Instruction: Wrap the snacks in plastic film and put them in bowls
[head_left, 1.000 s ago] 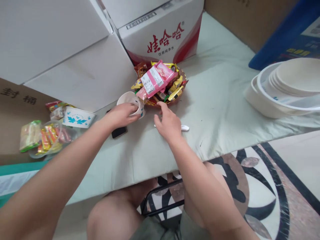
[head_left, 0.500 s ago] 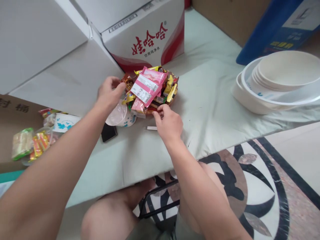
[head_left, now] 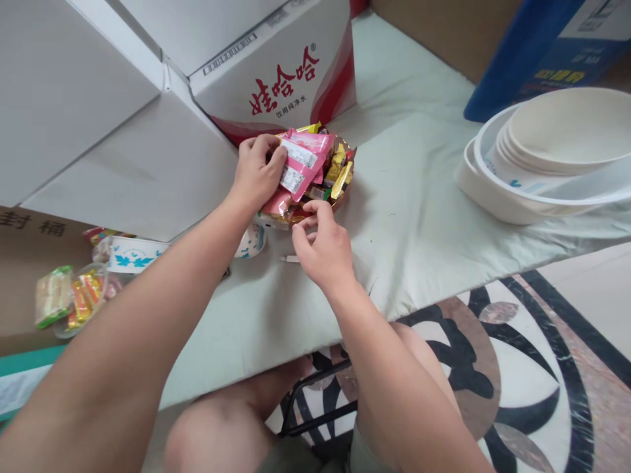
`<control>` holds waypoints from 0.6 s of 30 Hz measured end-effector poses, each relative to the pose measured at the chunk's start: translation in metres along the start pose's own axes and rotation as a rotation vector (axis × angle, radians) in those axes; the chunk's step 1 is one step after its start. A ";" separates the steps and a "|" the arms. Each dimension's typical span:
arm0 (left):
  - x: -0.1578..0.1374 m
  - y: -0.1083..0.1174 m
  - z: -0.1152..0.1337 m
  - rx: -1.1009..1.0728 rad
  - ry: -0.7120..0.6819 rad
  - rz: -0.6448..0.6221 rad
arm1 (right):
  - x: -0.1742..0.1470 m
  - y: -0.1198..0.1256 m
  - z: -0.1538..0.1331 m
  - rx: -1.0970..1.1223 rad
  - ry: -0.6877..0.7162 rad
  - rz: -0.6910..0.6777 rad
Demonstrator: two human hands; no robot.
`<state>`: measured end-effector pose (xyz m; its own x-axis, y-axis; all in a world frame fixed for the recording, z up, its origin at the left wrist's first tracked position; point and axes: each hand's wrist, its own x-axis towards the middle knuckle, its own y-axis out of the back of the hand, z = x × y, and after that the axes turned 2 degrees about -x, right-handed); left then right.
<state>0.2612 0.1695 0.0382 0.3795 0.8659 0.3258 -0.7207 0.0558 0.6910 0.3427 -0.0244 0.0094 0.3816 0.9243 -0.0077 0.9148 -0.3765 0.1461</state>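
A round basket [head_left: 351, 190] heaped with wrapped snacks stands on the cloth. On top lies a pink snack packet [head_left: 308, 157] with a white printed label. My left hand [head_left: 260, 169] reaches over the basket's left side, its fingers and thumb closed at the packet's left edge. At the front rim, my right hand [head_left: 325, 246] has its fingers curved and its thumb apart, with nothing visible in it. Under that hand lies a small white pen-like item [head_left: 289, 259], partly hidden. A paper cup [head_left: 252, 242] with a blue pattern shows behind my left wrist.
A white and red carton [head_left: 290, 79] stands right behind the basket, with white boxes [head_left: 133, 164] to its left. Stacked white bowls [head_left: 562, 138] sit at the right. Several snacks [head_left: 89, 295] and a patterned cup [head_left: 135, 255] lie at the left. A dark stool frame [head_left: 320, 414] shows below.
My left hand has moved right, from beside the basket onto the pink snack packet, and its forearm now covers most of the paper cup. My right hand's thumb and fingers have spread farther apart.
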 end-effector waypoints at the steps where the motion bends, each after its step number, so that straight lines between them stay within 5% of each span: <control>1: -0.003 0.005 0.004 0.030 -0.001 0.027 | 0.000 0.000 0.000 0.014 0.002 -0.006; 4: -0.025 0.026 0.017 0.091 -0.129 0.037 | -0.001 0.003 0.000 0.033 -0.003 0.014; 8: -0.059 0.041 0.022 0.138 -0.410 -0.272 | 0.000 0.005 0.001 0.065 -0.010 0.031; 14: -0.055 0.026 0.006 0.366 -0.342 -0.478 | -0.001 0.001 0.002 0.095 -0.026 0.097; 18: -0.046 0.041 0.004 0.422 -0.403 -0.568 | 0.001 0.004 0.002 0.113 -0.072 0.068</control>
<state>0.2159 0.1301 0.0541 0.8591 0.5118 0.0038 -0.1061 0.1709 0.9795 0.3472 -0.0248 0.0080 0.4481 0.8910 -0.0729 0.8940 -0.4466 0.0365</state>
